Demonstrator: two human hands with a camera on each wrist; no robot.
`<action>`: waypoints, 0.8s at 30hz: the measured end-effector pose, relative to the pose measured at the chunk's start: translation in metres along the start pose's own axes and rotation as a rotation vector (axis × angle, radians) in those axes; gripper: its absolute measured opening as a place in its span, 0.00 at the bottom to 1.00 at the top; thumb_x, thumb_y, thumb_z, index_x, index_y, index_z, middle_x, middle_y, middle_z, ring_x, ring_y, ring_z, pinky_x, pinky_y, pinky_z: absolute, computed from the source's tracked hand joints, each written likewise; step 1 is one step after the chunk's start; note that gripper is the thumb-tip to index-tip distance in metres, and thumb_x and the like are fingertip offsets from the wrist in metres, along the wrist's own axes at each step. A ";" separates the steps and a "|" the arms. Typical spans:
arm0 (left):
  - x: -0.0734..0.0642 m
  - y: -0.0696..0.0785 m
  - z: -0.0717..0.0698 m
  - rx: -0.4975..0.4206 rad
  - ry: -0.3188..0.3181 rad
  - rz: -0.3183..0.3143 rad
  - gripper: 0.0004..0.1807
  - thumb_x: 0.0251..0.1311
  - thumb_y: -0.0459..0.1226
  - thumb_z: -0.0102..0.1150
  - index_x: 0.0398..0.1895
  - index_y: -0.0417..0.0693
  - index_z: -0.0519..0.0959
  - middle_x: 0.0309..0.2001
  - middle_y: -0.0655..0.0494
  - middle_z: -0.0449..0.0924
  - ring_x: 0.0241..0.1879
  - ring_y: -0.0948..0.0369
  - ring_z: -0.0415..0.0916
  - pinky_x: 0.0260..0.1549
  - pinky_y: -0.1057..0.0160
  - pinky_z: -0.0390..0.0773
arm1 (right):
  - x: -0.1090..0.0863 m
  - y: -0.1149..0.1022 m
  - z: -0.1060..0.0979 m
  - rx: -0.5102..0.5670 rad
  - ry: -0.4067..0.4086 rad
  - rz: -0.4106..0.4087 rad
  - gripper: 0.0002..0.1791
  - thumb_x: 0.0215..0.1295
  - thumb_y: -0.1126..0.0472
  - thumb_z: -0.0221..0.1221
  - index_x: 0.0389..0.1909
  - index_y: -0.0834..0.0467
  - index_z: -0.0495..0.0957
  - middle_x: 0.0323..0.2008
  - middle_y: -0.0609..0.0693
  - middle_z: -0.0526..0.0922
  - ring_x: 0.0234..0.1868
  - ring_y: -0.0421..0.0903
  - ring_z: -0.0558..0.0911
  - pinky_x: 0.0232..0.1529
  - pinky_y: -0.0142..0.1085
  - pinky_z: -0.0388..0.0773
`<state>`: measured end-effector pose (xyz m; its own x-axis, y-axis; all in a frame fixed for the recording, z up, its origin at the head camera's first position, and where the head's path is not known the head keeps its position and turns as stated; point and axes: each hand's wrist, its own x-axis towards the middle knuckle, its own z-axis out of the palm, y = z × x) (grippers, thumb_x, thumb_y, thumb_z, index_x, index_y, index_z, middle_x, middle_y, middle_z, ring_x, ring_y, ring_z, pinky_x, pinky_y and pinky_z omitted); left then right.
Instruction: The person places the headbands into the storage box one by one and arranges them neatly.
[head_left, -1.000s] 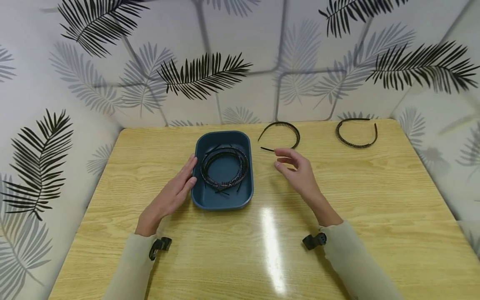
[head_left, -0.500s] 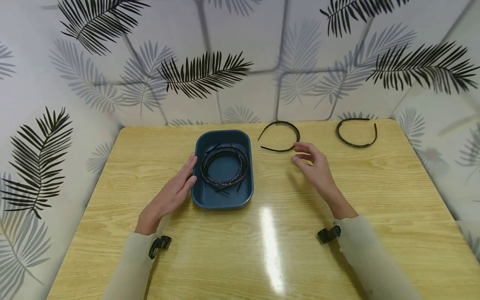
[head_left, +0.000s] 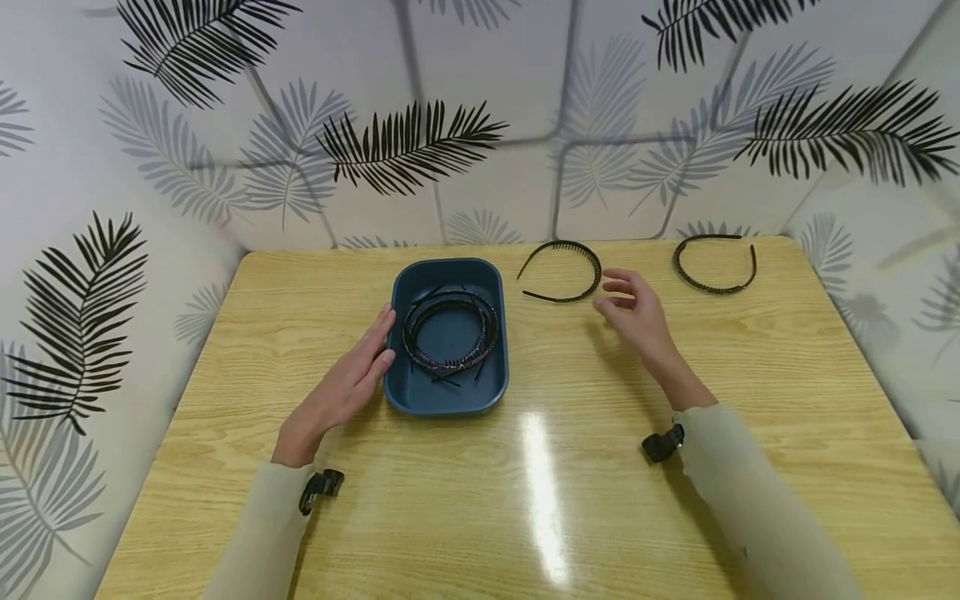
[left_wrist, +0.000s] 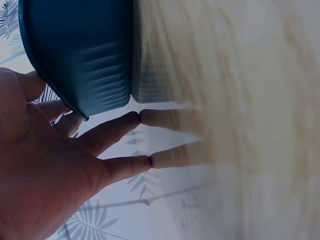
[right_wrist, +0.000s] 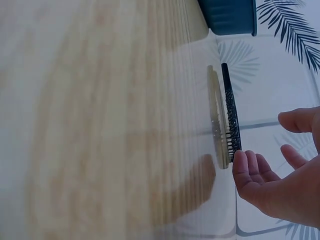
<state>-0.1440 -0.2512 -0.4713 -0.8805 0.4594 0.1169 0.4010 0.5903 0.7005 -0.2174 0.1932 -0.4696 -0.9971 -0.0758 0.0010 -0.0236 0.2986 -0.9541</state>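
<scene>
My left hand (head_left: pixel 345 383) rests against the left side of a blue plastic bin (head_left: pixel 446 408), its fingers straight along the rim. The left wrist view shows the bin's ribbed wall (left_wrist: pixel 100 75) beside the spread fingers. Several dark headbands (head_left: pixel 450 367) lie stacked in a ring inside the bin. My right hand (head_left: pixel 641 321) is just right of a black toothed headband (head_left: pixel 573 246) on the table, fingers loosely bent and holding nothing. In the right wrist view the fingertips are close to that headband (right_wrist: pixel 231 115); whether they touch cannot be told.
Another dark headband (head_left: pixel 712 287) lies farther right near the back edge of the wooden table (head_left: pixel 450 517). Behind the table stands a wall covering (head_left: pixel 517 192) with a leaf pattern. A bright light streak reflects off the tabletop.
My right hand has moved right and a little away from me, from the near end of the toothed headband to its right side. The left hand and the bin stay in place.
</scene>
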 end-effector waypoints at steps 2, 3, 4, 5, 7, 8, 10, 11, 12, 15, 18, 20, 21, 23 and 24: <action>0.000 0.000 0.000 0.001 0.000 0.000 0.32 0.84 0.39 0.37 0.84 0.43 0.43 0.84 0.48 0.35 0.81 0.53 0.36 0.77 0.47 0.46 | 0.004 0.002 -0.001 -0.006 0.009 -0.002 0.32 0.75 0.60 0.60 0.75 0.63 0.63 0.66 0.68 0.71 0.59 0.58 0.75 0.49 0.39 0.81; 0.001 0.000 0.000 0.001 -0.002 0.000 0.32 0.84 0.39 0.37 0.84 0.43 0.43 0.84 0.48 0.35 0.81 0.53 0.36 0.77 0.47 0.46 | 0.005 0.002 -0.002 -0.010 0.012 -0.002 0.32 0.75 0.60 0.60 0.75 0.62 0.63 0.66 0.68 0.71 0.57 0.57 0.75 0.47 0.38 0.81; 0.001 0.000 -0.001 -0.001 -0.003 -0.001 0.32 0.84 0.39 0.37 0.84 0.42 0.43 0.84 0.48 0.35 0.81 0.53 0.36 0.77 0.47 0.46 | 0.007 0.003 -0.002 -0.015 0.012 0.004 0.32 0.75 0.59 0.60 0.76 0.62 0.63 0.65 0.67 0.71 0.56 0.56 0.76 0.47 0.38 0.81; 0.001 0.000 -0.001 -0.001 -0.004 0.000 0.32 0.84 0.39 0.37 0.84 0.42 0.43 0.84 0.48 0.35 0.81 0.53 0.36 0.77 0.47 0.46 | 0.009 0.004 -0.003 -0.015 0.009 0.011 0.33 0.75 0.59 0.60 0.76 0.61 0.62 0.65 0.67 0.71 0.56 0.55 0.76 0.46 0.39 0.82; 0.001 0.000 -0.001 0.000 -0.005 0.002 0.32 0.84 0.39 0.37 0.84 0.42 0.42 0.84 0.48 0.35 0.81 0.52 0.36 0.77 0.47 0.46 | 0.013 0.004 -0.002 -0.026 0.002 0.028 0.33 0.75 0.58 0.60 0.76 0.60 0.62 0.65 0.67 0.71 0.55 0.55 0.76 0.46 0.42 0.83; 0.001 -0.001 -0.001 0.000 -0.006 0.002 0.32 0.84 0.39 0.36 0.84 0.42 0.42 0.84 0.48 0.35 0.81 0.52 0.36 0.77 0.47 0.46 | 0.015 0.004 -0.002 -0.039 -0.003 0.036 0.34 0.75 0.58 0.60 0.77 0.60 0.61 0.65 0.66 0.70 0.56 0.56 0.76 0.46 0.43 0.83; 0.001 -0.001 -0.001 -0.001 -0.005 0.002 0.32 0.84 0.40 0.36 0.84 0.42 0.42 0.84 0.49 0.35 0.81 0.52 0.36 0.77 0.48 0.46 | 0.019 0.004 -0.001 -0.066 -0.010 0.050 0.34 0.75 0.56 0.60 0.77 0.59 0.61 0.65 0.66 0.69 0.59 0.58 0.76 0.45 0.45 0.83; 0.001 -0.001 0.000 0.001 -0.002 0.004 0.32 0.84 0.40 0.36 0.84 0.42 0.43 0.84 0.49 0.35 0.81 0.52 0.36 0.77 0.47 0.46 | 0.021 0.004 -0.001 -0.080 -0.010 0.056 0.35 0.75 0.56 0.60 0.77 0.59 0.61 0.65 0.66 0.69 0.59 0.59 0.76 0.43 0.45 0.83; 0.000 -0.001 0.000 0.001 -0.002 0.001 0.32 0.84 0.40 0.36 0.84 0.42 0.43 0.84 0.49 0.35 0.81 0.52 0.36 0.77 0.48 0.46 | 0.023 0.004 0.000 -0.094 -0.010 0.061 0.34 0.75 0.55 0.60 0.77 0.59 0.61 0.65 0.66 0.70 0.59 0.60 0.76 0.42 0.44 0.82; 0.000 -0.001 0.000 -0.001 0.001 -0.007 0.32 0.84 0.40 0.36 0.84 0.43 0.43 0.84 0.50 0.35 0.81 0.53 0.37 0.76 0.47 0.46 | 0.029 0.005 0.001 -0.143 0.008 0.075 0.33 0.74 0.55 0.61 0.75 0.60 0.62 0.63 0.65 0.72 0.59 0.60 0.77 0.40 0.43 0.81; 0.000 -0.001 0.000 -0.001 0.000 -0.010 0.32 0.84 0.40 0.36 0.84 0.43 0.43 0.84 0.50 0.35 0.81 0.53 0.37 0.76 0.46 0.46 | 0.034 0.007 0.004 -0.197 0.028 0.084 0.32 0.74 0.56 0.61 0.73 0.60 0.65 0.61 0.64 0.74 0.58 0.60 0.77 0.43 0.45 0.80; 0.000 0.000 0.000 -0.002 0.000 -0.009 0.32 0.84 0.40 0.37 0.84 0.43 0.43 0.84 0.50 0.35 0.81 0.53 0.37 0.76 0.46 0.46 | 0.037 0.007 0.006 -0.240 0.034 0.082 0.31 0.73 0.56 0.61 0.72 0.60 0.66 0.61 0.64 0.75 0.57 0.60 0.77 0.46 0.48 0.78; 0.000 0.000 0.000 -0.003 0.001 -0.008 0.32 0.84 0.40 0.37 0.84 0.43 0.43 0.84 0.50 0.36 0.81 0.53 0.37 0.76 0.45 0.47 | 0.038 0.007 0.007 -0.260 0.033 0.081 0.31 0.73 0.55 0.61 0.72 0.59 0.66 0.60 0.64 0.75 0.57 0.61 0.77 0.47 0.50 0.77; 0.000 0.000 0.000 -0.004 0.003 -0.008 0.32 0.84 0.40 0.37 0.84 0.44 0.43 0.84 0.51 0.36 0.81 0.53 0.37 0.76 0.46 0.47 | 0.041 0.006 0.009 -0.304 0.032 0.075 0.30 0.73 0.54 0.61 0.71 0.59 0.67 0.59 0.64 0.75 0.56 0.62 0.77 0.49 0.53 0.75; 0.000 0.000 0.000 -0.004 0.003 -0.008 0.32 0.84 0.40 0.37 0.84 0.44 0.43 0.84 0.51 0.36 0.81 0.53 0.37 0.76 0.46 0.47 | 0.042 0.006 0.010 -0.321 0.029 0.074 0.30 0.73 0.54 0.61 0.71 0.59 0.67 0.59 0.65 0.75 0.55 0.62 0.76 0.51 0.55 0.75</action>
<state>-0.1444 -0.2512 -0.4713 -0.8846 0.4524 0.1135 0.3927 0.5911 0.7046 -0.2591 0.1827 -0.4784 -0.9985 -0.0171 -0.0519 0.0320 0.5875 -0.8086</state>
